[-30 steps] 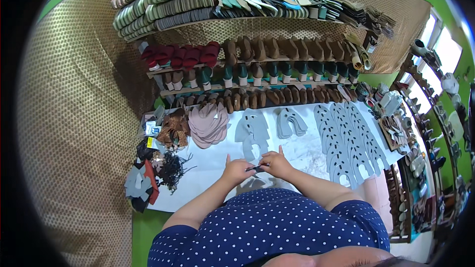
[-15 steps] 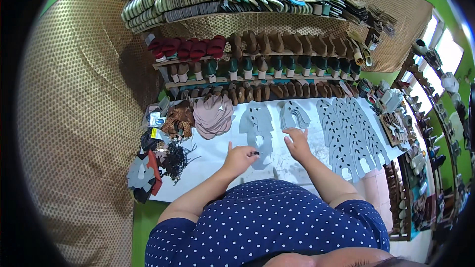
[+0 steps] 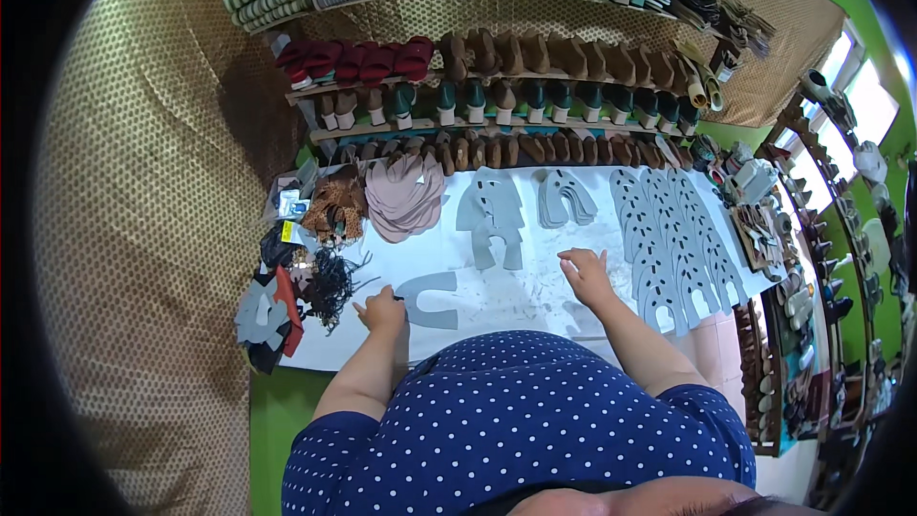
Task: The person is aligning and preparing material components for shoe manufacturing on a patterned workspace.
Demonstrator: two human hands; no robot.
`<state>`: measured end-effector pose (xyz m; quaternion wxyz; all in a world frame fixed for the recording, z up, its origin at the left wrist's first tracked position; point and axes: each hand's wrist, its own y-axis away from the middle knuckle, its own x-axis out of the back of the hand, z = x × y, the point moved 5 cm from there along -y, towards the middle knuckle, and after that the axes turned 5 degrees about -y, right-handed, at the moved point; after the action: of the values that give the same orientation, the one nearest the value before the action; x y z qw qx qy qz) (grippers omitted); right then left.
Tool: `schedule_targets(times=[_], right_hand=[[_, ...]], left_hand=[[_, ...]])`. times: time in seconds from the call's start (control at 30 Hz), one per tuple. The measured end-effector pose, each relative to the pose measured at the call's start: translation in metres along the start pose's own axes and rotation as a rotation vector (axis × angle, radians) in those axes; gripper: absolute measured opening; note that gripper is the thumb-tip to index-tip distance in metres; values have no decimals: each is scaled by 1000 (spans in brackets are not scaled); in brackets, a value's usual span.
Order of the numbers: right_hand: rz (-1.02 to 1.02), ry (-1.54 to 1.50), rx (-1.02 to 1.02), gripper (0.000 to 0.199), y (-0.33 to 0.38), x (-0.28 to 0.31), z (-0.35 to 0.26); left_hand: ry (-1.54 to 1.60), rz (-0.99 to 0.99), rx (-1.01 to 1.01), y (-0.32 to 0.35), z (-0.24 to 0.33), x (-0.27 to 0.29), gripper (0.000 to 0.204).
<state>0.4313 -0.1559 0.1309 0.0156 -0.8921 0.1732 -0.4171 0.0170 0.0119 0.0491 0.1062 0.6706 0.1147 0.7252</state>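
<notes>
My left hand [image 3: 384, 311] is low over the left part of the white table, its fingers closed on a small black piece [image 3: 398, 298]. Just to its right lies a flat grey U-shaped cut piece [image 3: 437, 319], its two arms pointing right; the fingertips are at its curved end. Whether they touch it I cannot tell. Right of the middle hovers my right hand [image 3: 586, 277], empty, with fingers apart. Beyond the hands are overlapping grey cut pieces [image 3: 489, 201] and a stack of grey curved pieces [image 3: 564, 199].
Rows of grey pieces with black patches [image 3: 673, 239] cover the table's right side. Pink pieces [image 3: 405, 196], leopard-print scraps [image 3: 336, 205] and black stringy scraps [image 3: 330, 289] lie left. Shelves of shoes [image 3: 564, 100] stand behind; bagged items [image 3: 755, 182] crowd the right corner.
My left hand has moved left and nearer to me. A grey U-shaped piece now lies apart from the middle group, beside that hand. The right hand stays open, shifted slightly; the view has tilted down.
</notes>
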Motion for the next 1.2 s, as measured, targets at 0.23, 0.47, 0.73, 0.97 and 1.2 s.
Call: schedule_targets(times=[0.23,0.47,0.73,0.97,1.2], right_hand=[[-99,7,17,31,-1,-18,-10],[-225,44,4,32,0,-47,-11],[-403,54,68,33,-14,-105,-61],[-566,75,189,32,-13,-182,-122],[-776,154,367,37,-16,-285,-203]], left_hand=[[-51,285,-233,3,11,-44,69],[-60,79,-439,24,26,-59,81],[-50,156,-343,26,-35,-51,82],[8,304,98,19,-186,-41,89],[51,141,190,4,-281,-37,125]])
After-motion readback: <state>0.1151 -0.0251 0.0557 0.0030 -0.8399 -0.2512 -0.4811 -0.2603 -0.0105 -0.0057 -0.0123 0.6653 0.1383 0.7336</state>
